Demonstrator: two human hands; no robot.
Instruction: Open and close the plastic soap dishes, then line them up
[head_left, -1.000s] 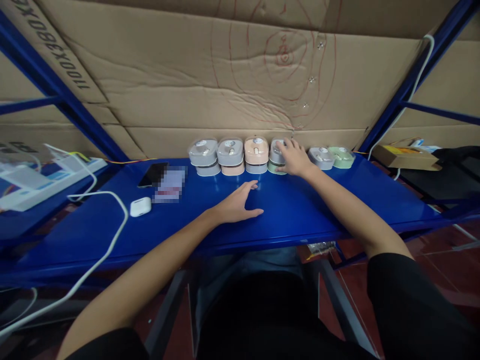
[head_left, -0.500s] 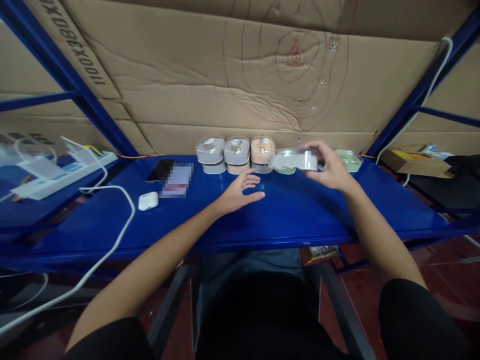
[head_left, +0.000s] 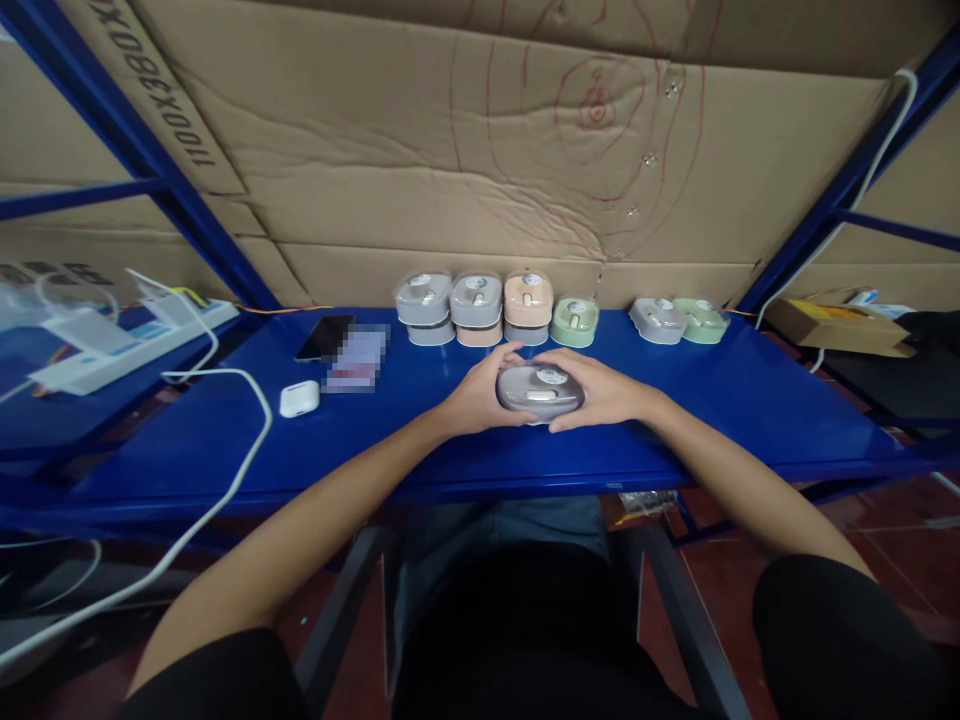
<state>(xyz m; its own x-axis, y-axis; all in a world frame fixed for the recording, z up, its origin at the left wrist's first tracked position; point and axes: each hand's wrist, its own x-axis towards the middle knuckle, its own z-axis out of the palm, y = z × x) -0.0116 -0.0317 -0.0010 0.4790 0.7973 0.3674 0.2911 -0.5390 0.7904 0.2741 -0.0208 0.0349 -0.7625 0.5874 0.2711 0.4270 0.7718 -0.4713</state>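
A grey box with a clear domed lid [head_left: 536, 392] is between my two hands, over the middle of the blue shelf. My left hand [head_left: 480, 395] is wrapped round its left end. My right hand [head_left: 600, 390] grips the right end, thumb at the near side. A round white sticker and a pale latch show on the lid. Behind my hands stand similar boxes stacked in twos: a grey pair [head_left: 424, 305], a grey one [head_left: 476, 298] on an orange one, and an orange one [head_left: 528, 297] on a grey one. Beside these sits a single green box [head_left: 574, 322].
At the back right, a grey box [head_left: 659, 320] and a green box [head_left: 701, 320] stand side by side. A white earbud case [head_left: 299, 398], a black phone [head_left: 324, 338] and a blurred paper lie left. White cables and a power strip [head_left: 135, 345] are farther left. Cardboard backs the blue shelf [head_left: 660, 435].
My right hand has brought the grey box left and nearer to me, from above the back row. My left hand has moved right and closed on its other end.
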